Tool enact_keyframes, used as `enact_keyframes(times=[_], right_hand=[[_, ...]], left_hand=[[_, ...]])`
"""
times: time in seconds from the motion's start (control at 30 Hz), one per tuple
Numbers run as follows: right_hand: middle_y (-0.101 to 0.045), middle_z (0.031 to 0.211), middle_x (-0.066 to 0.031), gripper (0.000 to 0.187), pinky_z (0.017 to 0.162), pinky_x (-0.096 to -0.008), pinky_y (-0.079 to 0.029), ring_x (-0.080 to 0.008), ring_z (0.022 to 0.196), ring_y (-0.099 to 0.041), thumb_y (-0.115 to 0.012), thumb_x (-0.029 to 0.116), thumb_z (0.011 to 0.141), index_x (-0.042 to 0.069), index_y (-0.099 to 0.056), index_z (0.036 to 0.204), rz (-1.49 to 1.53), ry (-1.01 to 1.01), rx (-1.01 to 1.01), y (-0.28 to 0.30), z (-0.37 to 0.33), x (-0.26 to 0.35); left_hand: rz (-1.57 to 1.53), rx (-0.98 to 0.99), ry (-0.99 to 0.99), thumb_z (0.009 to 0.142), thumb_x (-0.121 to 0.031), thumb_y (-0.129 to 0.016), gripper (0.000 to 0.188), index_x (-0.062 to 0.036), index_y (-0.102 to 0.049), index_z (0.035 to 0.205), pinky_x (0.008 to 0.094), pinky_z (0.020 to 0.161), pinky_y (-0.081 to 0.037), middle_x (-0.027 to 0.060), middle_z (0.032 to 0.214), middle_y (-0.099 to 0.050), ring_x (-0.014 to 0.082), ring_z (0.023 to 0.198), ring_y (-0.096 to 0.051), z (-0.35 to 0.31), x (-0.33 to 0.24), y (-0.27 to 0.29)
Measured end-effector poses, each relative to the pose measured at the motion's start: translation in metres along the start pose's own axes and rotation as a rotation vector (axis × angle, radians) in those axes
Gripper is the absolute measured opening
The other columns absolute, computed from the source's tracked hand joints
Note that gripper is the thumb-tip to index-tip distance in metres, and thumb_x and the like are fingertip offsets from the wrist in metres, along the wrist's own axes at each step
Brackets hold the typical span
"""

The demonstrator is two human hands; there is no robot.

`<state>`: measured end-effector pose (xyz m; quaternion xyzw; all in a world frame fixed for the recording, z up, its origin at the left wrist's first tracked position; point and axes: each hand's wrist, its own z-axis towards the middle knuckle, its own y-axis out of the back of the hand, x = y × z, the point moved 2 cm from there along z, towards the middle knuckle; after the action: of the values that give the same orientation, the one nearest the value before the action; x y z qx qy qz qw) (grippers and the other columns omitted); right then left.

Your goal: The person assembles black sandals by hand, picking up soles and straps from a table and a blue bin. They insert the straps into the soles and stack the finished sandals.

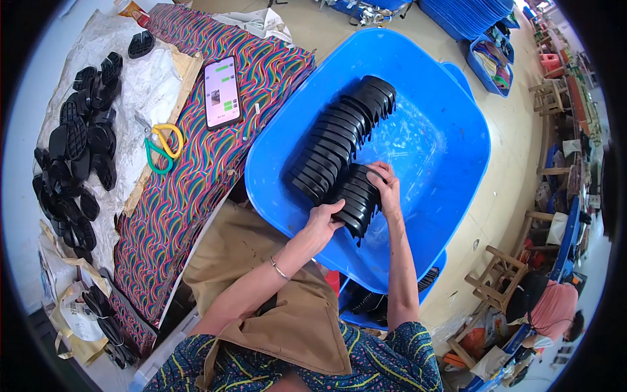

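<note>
Text on the phone (223,93) in the head view sits in green bubbles, too small to read. The phone lies on a swirl-patterned surface (176,228) near scissors (169,153). On the pale tiled floor (506,163) stand stools (498,277). Left hand (321,223) and right hand (386,188) grip and pinch opposite ends of a short row of black pieces (358,198), within the blue tub's (434,137) outline.

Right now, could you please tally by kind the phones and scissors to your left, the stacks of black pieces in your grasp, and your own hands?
Phone: 1
Scissors: 1 pair
Held stack of black pieces: 1
Left hand and right hand: 2
Total: 5
</note>
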<state>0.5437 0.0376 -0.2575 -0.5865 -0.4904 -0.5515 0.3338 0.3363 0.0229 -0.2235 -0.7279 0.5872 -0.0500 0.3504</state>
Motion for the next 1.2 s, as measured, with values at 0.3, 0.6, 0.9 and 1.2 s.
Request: enact_keyframes(times=[0.3,0.6,0.9,1.2], right_hand=[[-0.06,0.119,-0.0153,0.038,0.1,-0.0448,-0.035,-0.035,0.115,-0.049,-0.056,0.032,0.095,0.011,-0.065,0.126,-0.666,0.136,-0.103,-0.017,-0.01,0.024],[-0.063,0.116,-0.0214,0.039,0.102,-0.0456,-0.038,-0.0366,0.116,-0.054,-0.051,0.031,0.098,0.005,-0.064,0.124,-0.819,0.276,-0.29,-0.028,-0.013,0.019],[-0.062,0.119,-0.0237,0.037,0.098,-0.0432,-0.043,-0.0403,0.112,-0.058,-0.051,0.027,0.1,-0.002,-0.063,0.121,-0.398,0.109,-0.212,-0.013,-0.012,0.012],[-0.038,0.147,-0.021,0.079,0.103,-0.0593,-0.037,-0.0428,0.131,-0.04,-0.08,0.029,0.074,0.02,-0.045,0.144,-0.941,-0.136,-0.293,0.006,0.046,0.013]], left_hand=[[-0.217,0.048,-0.065,0.1,-0.017,-0.049,0.034,0.0051,-0.056,0.125,0.0403,0.103,-0.044,0.0135,0.119,-0.064,0.0231,0.114,-0.06,0.006,0.008,0.009],[-0.255,0.012,0.01,0.087,-0.009,-0.061,0.032,0.0067,-0.059,0.114,0.0432,0.094,-0.051,0.0168,0.111,-0.064,0.0276,0.102,-0.063,0.013,0.001,0.018],[-0.222,-0.035,-0.009,0.098,-0.016,-0.048,0.034,0.0061,-0.058,0.121,0.04,0.101,-0.045,0.0154,0.117,-0.066,0.0248,0.11,-0.062,0.011,0.001,0.013],[-0.166,-0.047,-0.012,0.101,-0.022,-0.051,0.034,0.002,-0.057,0.125,0.0389,0.101,-0.045,0.0116,0.119,-0.065,0.0219,0.111,-0.061,-0.002,-0.004,0.004]])
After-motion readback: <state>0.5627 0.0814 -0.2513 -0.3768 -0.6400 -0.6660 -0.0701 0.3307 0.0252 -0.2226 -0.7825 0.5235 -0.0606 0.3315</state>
